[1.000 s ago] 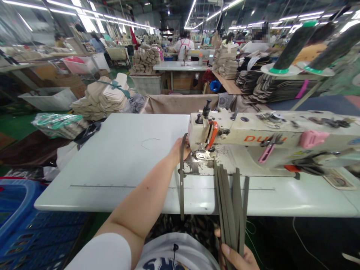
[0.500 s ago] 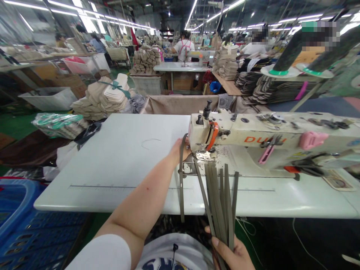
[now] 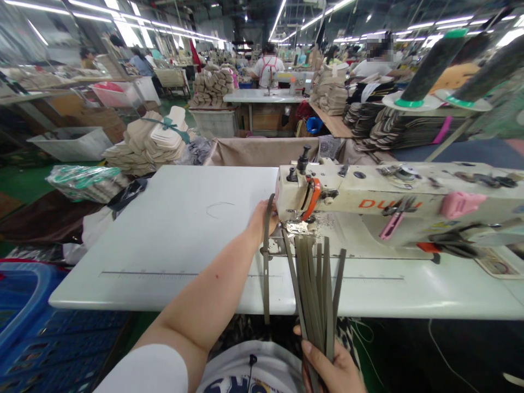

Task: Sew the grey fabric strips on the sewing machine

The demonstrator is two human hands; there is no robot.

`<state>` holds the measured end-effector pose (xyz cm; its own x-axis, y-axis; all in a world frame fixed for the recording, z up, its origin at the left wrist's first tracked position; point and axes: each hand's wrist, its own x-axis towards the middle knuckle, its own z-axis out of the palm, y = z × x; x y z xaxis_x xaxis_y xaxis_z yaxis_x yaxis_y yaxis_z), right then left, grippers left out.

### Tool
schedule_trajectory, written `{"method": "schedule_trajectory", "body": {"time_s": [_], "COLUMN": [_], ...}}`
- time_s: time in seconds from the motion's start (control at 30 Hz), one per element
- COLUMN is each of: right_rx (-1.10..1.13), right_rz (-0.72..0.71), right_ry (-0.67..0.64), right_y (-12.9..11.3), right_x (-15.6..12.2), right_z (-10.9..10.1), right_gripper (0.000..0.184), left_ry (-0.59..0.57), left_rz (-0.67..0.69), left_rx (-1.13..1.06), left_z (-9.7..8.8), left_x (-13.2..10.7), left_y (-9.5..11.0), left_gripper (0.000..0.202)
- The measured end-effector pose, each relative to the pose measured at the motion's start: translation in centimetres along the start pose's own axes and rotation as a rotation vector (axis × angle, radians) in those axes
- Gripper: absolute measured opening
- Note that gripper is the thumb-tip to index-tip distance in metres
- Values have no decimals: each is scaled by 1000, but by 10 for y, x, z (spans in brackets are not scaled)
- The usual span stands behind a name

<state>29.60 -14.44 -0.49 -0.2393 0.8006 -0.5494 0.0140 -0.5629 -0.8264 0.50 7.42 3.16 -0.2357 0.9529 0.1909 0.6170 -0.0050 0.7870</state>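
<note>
My left hand [image 3: 262,221] reaches to the left side of the sewing machine head [image 3: 298,191], beside the needle plate [image 3: 298,228]. Its fingers are mostly hidden behind a grey-brown strap [image 3: 266,273] and the machine, so their grip does not show. That strap curves over at the hand and hangs down past the table's front edge. Low in front, my right hand [image 3: 333,365] is closed around a bundle of similar straps [image 3: 315,295]. Their upper ends fan out toward the needle area, and one strap [image 3: 290,256] at the left of the bundle reaches close to the plate.
A loose thread [image 3: 220,207] lies on the white tabletop [image 3: 164,229], which has a ruler line near its front. Pink-handled snips [image 3: 392,224] hang on the machine. A blue basket [image 3: 33,273] stands at left; thread cones [image 3: 429,71] rise at right. Co-workers sit farther back.
My right hand and the strap bundle have shifted slightly left and up, with the strap tops closer to the plate. My left hand stays almost where it was.
</note>
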Motion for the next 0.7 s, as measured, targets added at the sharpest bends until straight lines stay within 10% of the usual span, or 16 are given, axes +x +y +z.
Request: {"method": "schedule_trajectory", "body": {"time_s": [0.7], "right_rx": [-10], "right_rz": [-17], "right_ry": [9], "right_y": [5], "right_x": [5], "right_z": [1], "right_gripper": [92], "left_ry": [27], "left_rz": [-23], "left_rx": [-4], "left_z": [4], "left_x": [0], "left_y": [-1], "left_gripper": [42]}}
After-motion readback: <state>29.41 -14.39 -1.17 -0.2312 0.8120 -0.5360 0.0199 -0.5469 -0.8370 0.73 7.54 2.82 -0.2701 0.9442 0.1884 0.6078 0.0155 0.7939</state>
